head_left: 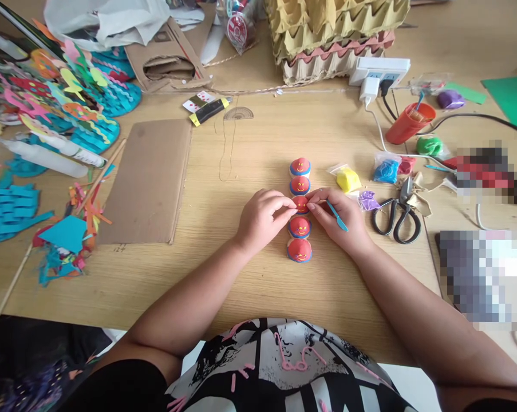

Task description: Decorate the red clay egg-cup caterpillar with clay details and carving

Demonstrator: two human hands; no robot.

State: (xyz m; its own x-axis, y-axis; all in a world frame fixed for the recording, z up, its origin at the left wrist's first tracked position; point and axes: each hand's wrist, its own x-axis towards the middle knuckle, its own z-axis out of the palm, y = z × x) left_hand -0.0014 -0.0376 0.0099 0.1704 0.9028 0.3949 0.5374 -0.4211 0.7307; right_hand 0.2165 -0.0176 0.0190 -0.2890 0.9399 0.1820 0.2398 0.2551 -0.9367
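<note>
Several small domes with red tops, blue rims and yellow smiling faces stand in a column on the wooden table (224, 269). My left hand (267, 220) pinches the left side of the middle dome (300, 205), thumb and forefinger together. On the dome's right side, my right hand (338, 217) touches it with closed fingertips and also holds a thin blue tool (338, 216) between its fingers. Two domes are beyond my hands, with the nearer one (300, 185) close to my fingertips. Nearer to me are another dome (300, 228) and the last one (299, 250).
Black-handled scissors (398, 220), a yellow clay bag (347, 178) and a blue one (386, 170) lie right. A red cup (410, 123) and power strip (381, 71) are behind. Cardboard (146, 183) and paper crafts (69, 234) lie left; egg trays (327, 34) stand at the back.
</note>
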